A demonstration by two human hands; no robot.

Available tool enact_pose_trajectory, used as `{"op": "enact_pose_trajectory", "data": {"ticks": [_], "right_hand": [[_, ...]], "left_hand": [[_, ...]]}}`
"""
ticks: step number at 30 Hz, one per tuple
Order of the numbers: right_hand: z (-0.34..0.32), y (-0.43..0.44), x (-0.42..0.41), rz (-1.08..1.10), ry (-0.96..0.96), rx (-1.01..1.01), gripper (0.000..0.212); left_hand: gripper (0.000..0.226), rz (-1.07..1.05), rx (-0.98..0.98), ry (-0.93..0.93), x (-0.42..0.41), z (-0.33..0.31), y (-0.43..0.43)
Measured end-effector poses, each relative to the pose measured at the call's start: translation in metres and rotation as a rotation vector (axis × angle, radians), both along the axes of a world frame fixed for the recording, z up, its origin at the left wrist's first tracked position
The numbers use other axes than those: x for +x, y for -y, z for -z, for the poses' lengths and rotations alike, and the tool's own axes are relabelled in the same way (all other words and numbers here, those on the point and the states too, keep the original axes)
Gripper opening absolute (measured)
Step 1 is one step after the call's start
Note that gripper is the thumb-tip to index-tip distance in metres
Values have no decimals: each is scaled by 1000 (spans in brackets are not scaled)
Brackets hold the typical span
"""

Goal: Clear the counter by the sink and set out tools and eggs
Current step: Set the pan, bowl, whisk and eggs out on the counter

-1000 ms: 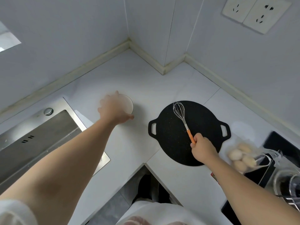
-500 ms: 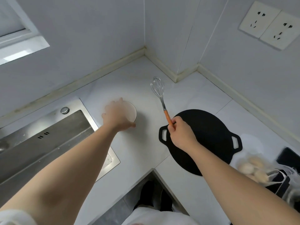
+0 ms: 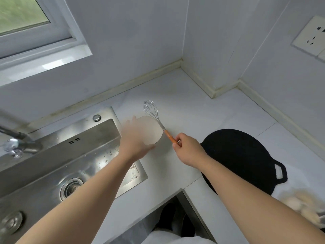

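My right hand (image 3: 189, 149) pinches the orange handle of a wire whisk (image 3: 154, 118), whose wire head points away over the far rim of a round white bowl (image 3: 152, 131). The bowl stands on the white counter (image 3: 202, 113) just right of the steel sink (image 3: 66, 155). My left hand (image 3: 134, 140) grips the bowl's left side, blurred by motion. A black two-handled griddle pan (image 3: 246, 161) lies to the right. A clear bag of eggs (image 3: 302, 206) lies at the lower right edge.
A tap (image 3: 19, 140) reaches over the sink at the left. A wall corner juts into the counter at the back right. Sockets (image 3: 313, 36) sit on the right wall. A gap in the counter opens at my feet.
My right hand has carried the whisk left from the griddle pan to the bowl. My left hand stays on the bowl. My view has swung left toward the sink.
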State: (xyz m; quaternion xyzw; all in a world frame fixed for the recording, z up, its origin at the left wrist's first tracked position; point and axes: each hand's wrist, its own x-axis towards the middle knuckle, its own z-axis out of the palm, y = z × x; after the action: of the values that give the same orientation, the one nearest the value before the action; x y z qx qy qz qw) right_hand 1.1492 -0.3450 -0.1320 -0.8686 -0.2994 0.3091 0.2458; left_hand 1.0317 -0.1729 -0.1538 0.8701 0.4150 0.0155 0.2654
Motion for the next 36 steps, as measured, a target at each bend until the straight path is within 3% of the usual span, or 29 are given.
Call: {"op": "enact_pose_trajectory", "data": {"ticks": [6, 14, 21, 27, 31, 36], "right_hand": [[-11, -5, -2, -132, 80, -112, 10], [-24, -19, -6, -127, 150, -209, 21], [-21, -18, -15, -209, 26, -263, 29], [-23, -8, -17, -205, -12, -221, 55], [-27, 14, -10, -68, -10, -165, 61], [-35, 69, 16, 264, 24, -104, 55]], "left_hand": [[128, 8, 84, 77, -18, -8, 7], [127, -75, -118, 104, -23, -10, 8], [119, -138, -229, 90, -20, -4, 4], [110, -121, -172, 54, -15, -20, 11], [101, -41, -73, 92, 4, -51, 35], [87, 213, -29, 209, 41, -84, 87]]}}
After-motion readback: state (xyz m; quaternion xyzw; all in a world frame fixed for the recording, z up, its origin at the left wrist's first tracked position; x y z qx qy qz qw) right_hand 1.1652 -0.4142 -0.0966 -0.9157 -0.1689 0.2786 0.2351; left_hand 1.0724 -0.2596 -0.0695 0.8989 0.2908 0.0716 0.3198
